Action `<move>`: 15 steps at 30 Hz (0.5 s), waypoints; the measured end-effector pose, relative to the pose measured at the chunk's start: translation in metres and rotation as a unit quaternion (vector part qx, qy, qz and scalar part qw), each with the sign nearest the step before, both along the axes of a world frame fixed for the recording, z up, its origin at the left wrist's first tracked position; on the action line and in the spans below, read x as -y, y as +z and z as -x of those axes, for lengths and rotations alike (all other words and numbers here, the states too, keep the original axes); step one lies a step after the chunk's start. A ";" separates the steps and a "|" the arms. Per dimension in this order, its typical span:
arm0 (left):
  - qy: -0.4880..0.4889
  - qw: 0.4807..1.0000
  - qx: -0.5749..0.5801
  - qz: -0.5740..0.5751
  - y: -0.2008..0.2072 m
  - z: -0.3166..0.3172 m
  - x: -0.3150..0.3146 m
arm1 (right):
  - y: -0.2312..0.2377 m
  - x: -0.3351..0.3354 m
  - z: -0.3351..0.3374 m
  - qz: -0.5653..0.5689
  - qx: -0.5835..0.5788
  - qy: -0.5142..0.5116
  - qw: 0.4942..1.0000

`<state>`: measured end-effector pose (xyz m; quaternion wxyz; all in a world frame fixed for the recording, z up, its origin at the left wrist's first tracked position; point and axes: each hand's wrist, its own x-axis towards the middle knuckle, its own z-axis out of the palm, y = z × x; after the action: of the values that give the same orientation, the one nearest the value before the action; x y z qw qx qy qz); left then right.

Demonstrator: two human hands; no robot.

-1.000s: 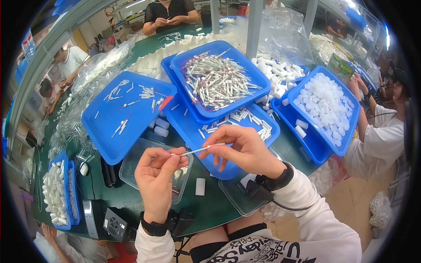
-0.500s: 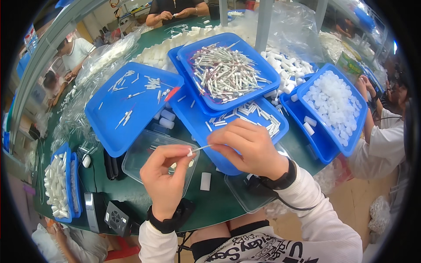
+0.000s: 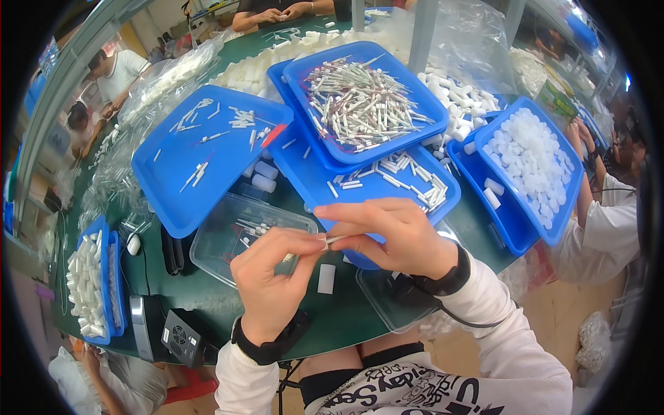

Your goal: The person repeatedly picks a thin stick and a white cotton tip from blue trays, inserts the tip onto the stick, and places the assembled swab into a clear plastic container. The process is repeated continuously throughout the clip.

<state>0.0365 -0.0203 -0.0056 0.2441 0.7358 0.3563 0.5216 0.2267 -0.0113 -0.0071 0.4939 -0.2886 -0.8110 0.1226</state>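
Note:
My left hand (image 3: 277,273) and my right hand (image 3: 401,238) meet in front of me, over the near side of the trays. Between the fingertips is a thin white stick (image 3: 337,239), pinched by both hands; a small white piece sits at its left end, partly hidden by the fingers. Just beyond my left hand stands a clear plastic box (image 3: 207,252) with several thin sticks inside. Past my right hand lies a blue tray (image 3: 304,181) of short white tubes (image 3: 434,188). A white cylinder (image 3: 326,279) rests on the green table below my hands.
A stacked blue tray (image 3: 346,158) heaped with thin sticks stands at the back. To its left is another blue tray (image 3: 180,159) with scattered sticks; to the right, one holds translucent white pieces (image 3: 529,162). A small black fan-like device (image 3: 185,337) sits at the near edge. Other people work around the table.
My hands have come closer together, the left moving right. The stick, earlier spanning a gap between them, is now mostly covered by fingertips. The view has shifted slightly.

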 end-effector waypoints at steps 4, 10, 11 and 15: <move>0.019 0.997 -0.069 0.041 0.002 0.006 -0.002 | -0.003 -0.004 -0.004 0.019 0.035 0.006 0.999; 0.208 0.904 -0.361 0.093 -0.002 0.066 -0.019 | 0.014 -0.024 -0.043 0.378 -0.113 -0.105 0.913; 0.195 0.899 -0.367 0.137 -0.002 0.061 -0.018 | 0.010 -0.028 -0.045 0.330 -0.168 -0.099 0.924; 0.158 0.880 -0.413 0.174 0.001 0.049 -0.013 | 0.001 -0.033 -0.048 0.194 -0.181 -0.140 0.954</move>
<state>-0.0121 -0.0071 -0.0050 0.1133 0.7640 0.6215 0.1314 0.2743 0.0220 -0.0066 0.5790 -0.4628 -0.6199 0.2573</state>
